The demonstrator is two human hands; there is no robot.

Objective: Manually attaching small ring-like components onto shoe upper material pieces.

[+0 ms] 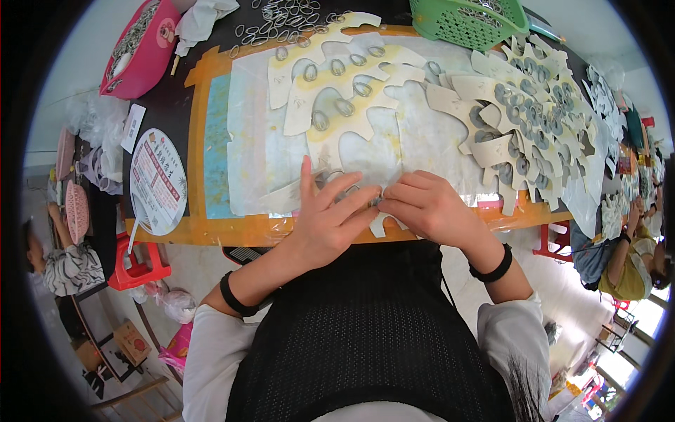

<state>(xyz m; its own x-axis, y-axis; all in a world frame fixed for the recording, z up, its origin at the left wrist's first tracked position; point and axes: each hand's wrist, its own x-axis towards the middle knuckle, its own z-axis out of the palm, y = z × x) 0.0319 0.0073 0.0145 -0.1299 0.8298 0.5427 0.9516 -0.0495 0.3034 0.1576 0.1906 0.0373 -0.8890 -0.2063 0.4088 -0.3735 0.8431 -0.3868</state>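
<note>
My left hand (327, 221) lies low over the near edge of the work surface, its outer fingers spread. Its thumb and nearest finger close on a small greyish thing (376, 200), mostly hidden. From the other side, the fingertips of my right hand (432, 207) pinch together at the same spot. Under and beyond my left fingers lies a cream cut-out piece (327, 148) with scalloped edges. Oval metal rings (337, 67) sit on the cream pieces beyond, along yellowish bands. Part of another ring (334, 175) shows behind my left fingers.
Loose oval rings (281, 21) lie at the back, between a pink basket (149, 53) and a green basket (467, 28). Cream pieces with rings pile up (527, 112) on the right. A round fan (159, 181) lies left. Other people sit at both sides; red stools (140, 271) stand below.
</note>
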